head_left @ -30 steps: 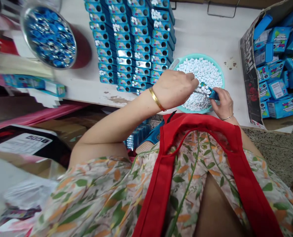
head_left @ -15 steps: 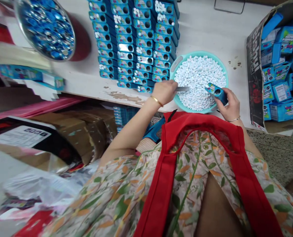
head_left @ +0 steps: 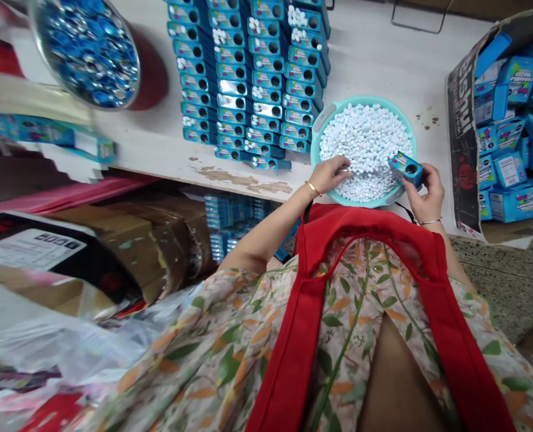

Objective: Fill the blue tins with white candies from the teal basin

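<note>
One box [head_left: 407, 170], gripped by the right hand [head_left: 430, 197], could drop into the pellets [head_left: 363, 135] if fingertip pressure slackens; left hand [head_left: 328, 176]: grip contents indeterminate.

Speckled floor [head_left: 500, 285] beside a stained white table [head_left: 365, 54].

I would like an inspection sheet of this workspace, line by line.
surface: white table, with brown stains, front edge worn
things in use: turquoise bowl with white pellets; stacked boxes, some with loose pellets on top
clutter: metal container of blue-silver pieces; carton of jumbled boxes
hands: left hand at the pellets, grip unclear; right hand holding blue box
cables: nothing seen; only a thin dark cord near the right wrist
surroundings: cardboard boxes, plastic bags, speckled floor
</note>
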{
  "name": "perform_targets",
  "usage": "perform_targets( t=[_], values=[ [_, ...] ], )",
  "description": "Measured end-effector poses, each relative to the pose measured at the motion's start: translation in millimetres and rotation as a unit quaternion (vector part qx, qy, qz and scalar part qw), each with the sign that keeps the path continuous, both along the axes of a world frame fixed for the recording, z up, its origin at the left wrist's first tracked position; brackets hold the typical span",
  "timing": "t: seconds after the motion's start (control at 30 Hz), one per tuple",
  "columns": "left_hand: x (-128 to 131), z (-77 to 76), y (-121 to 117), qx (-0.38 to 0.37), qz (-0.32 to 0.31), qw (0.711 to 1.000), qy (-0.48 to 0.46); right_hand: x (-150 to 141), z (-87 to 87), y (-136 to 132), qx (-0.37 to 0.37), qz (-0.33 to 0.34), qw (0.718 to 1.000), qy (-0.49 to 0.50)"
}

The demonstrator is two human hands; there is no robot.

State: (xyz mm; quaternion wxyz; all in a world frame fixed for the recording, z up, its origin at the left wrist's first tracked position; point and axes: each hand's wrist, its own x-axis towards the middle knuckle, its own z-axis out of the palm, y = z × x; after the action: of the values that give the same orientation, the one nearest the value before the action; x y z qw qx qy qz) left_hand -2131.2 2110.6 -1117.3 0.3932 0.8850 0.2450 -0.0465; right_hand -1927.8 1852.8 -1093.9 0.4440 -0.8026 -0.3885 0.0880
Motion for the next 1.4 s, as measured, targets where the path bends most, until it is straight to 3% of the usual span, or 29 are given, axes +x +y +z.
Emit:
perform_targets(
  t=[0.17,0.37,0.67,0.83,0.9,0.97,1.1,1.17,1.23,1.3,1.4],
  values=[
    [-15,53.4,18,0.055,-0.054,0.994,-0.079,-2,2.3,2,-0.024,0.024,0.999,-0.043],
    [2,126.2,15,0.132,-0.133,0.980,-0.073,-13,7.6,20,-0.052,0.075,0.993,-0.077],
    [31,190.0,-12,0.215,-0.177,0.960,-0.033,-24,2.4,34,-0.050,0.102,0.991,-0.071],
    [28,219.6,-20,0.267,-0.228,0.936,0.036,-24,-2.0,32,-0.049,0.100,0.992,-0.051],
    [21,215.9,-7,0.247,-0.212,0.946,0.007,-23,-4.9,31,-0.034,0.101,0.993,-0.044],
    [15,198.1,10,0.201,-0.166,0.965,-0.036,-22,-10.3,31,-0.014,0.104,0.994,-0.028],
    [13,131.5,25,0.095,-0.091,0.986,-0.098,-25,-25.6,36,0.036,0.112,0.992,0.034],
    [15,97.7,14,0.064,-0.078,0.989,-0.109,-30,-31.6,40,0.056,0.139,0.987,0.066],
    [15,73.2,-2,0.051,-0.066,0.990,-0.113,-36,-34.5,46,0.062,0.173,0.978,0.094],
    [7,59.8,-15,0.046,-0.051,0.991,-0.111,-37,-34.9,51,0.059,0.207,0.970,0.110],
    [-23,53.5,-20,0.056,0.008,0.993,-0.101,-16,-36.4,60,0.060,0.209,0.974,0.061]
  ],
)
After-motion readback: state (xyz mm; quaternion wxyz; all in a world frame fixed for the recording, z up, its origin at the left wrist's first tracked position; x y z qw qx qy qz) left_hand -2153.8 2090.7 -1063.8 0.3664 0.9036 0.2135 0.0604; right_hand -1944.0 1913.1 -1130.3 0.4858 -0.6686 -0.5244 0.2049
